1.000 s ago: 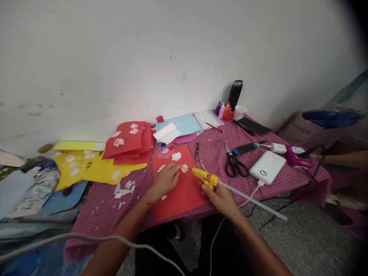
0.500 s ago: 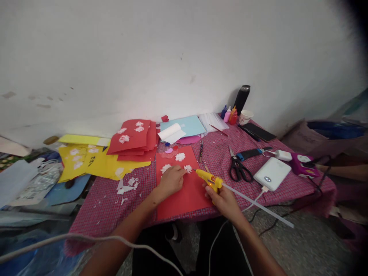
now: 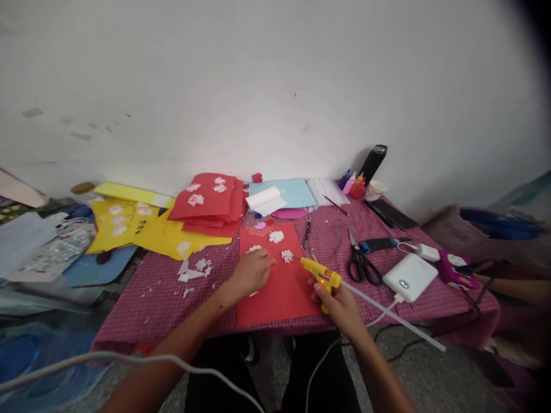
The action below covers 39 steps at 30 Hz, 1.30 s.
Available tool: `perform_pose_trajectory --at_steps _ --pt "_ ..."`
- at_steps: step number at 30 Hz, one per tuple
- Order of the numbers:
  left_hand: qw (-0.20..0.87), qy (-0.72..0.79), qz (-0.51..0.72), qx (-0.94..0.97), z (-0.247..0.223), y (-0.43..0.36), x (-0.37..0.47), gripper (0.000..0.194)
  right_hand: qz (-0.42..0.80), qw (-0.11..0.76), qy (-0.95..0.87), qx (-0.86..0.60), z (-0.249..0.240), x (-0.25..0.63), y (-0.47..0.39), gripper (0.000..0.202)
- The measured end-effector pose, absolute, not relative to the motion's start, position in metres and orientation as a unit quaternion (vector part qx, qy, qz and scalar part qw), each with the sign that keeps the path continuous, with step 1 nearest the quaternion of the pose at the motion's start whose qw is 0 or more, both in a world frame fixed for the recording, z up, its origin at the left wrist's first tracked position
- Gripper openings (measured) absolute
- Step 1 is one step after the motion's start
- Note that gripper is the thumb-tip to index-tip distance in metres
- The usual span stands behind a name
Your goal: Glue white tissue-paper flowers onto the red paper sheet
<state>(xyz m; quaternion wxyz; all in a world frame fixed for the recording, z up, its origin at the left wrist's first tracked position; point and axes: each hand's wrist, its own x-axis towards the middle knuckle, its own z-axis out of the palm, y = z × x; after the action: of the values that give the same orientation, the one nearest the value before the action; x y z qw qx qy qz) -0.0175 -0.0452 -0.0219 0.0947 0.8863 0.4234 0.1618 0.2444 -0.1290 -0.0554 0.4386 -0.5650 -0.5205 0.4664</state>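
My right hand (image 3: 338,301) is wrapped around a yellow hot glue gun (image 3: 319,272), its nozzle pointing left. A long translucent glue stick (image 3: 394,315) sticks out of its back. Close to the nozzle, a white paper flower (image 3: 287,256) lies on a red paper sheet (image 3: 279,301). Above that sheet is my left hand (image 3: 252,272), fingers curled in; whatever they hold, if anything, is hidden. Another white flower (image 3: 276,236) sits higher on the sheet. A third flower (image 3: 254,249) shows just behind my left hand, and a white bit (image 3: 253,293) peeks out beneath it.
Black scissors (image 3: 361,264), a blue-black utility knife (image 3: 379,245) and a white power bank (image 3: 410,277) lie to the right. Folded red cards (image 3: 206,198), yellow paper (image 3: 167,235) and white scraps (image 3: 196,271) are to the left. Paint bottles (image 3: 355,184) stand by the wall.
My left hand has drawn back left from the right-hand flower, which now shows fully. The glue gun stays in my right hand, nozzle near that flower. The view has shifted slightly.
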Motion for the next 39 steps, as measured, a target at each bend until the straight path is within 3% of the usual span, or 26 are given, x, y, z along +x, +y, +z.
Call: perform_pose_trajectory --at_steps 5,11,20,23,29,39 --pt "0.135 0.451 0.218 0.855 -0.013 -0.056 -0.059 0.024 0.490 0.447 -0.505 -0.553 -0.047 0.246 -0.128 0.048" --pt "0.184 0.428 0.199 0.862 -0.008 -0.079 -0.080 0.022 0.496 0.456 -0.502 -0.543 -0.054 0.249 -0.127 0.041" --pt "0.128 0.462 0.156 0.863 0.000 -0.094 -0.077 0.023 0.488 0.462 -0.500 -0.547 -0.055 0.247 -0.127 0.042" --pt "0.085 0.497 0.138 0.852 0.002 -0.099 -0.068 0.018 0.487 0.463 -0.498 -0.548 -0.053 0.245 -0.127 0.042" --pt "0.001 0.540 0.053 0.840 -0.001 -0.104 -0.044 0.026 0.478 0.455 -0.500 -0.560 -0.054 0.245 -0.129 0.045" --pt "0.035 0.531 0.055 0.845 -0.008 -0.099 -0.044 0.019 0.479 0.471 -0.502 -0.544 -0.053 0.246 -0.131 0.042"
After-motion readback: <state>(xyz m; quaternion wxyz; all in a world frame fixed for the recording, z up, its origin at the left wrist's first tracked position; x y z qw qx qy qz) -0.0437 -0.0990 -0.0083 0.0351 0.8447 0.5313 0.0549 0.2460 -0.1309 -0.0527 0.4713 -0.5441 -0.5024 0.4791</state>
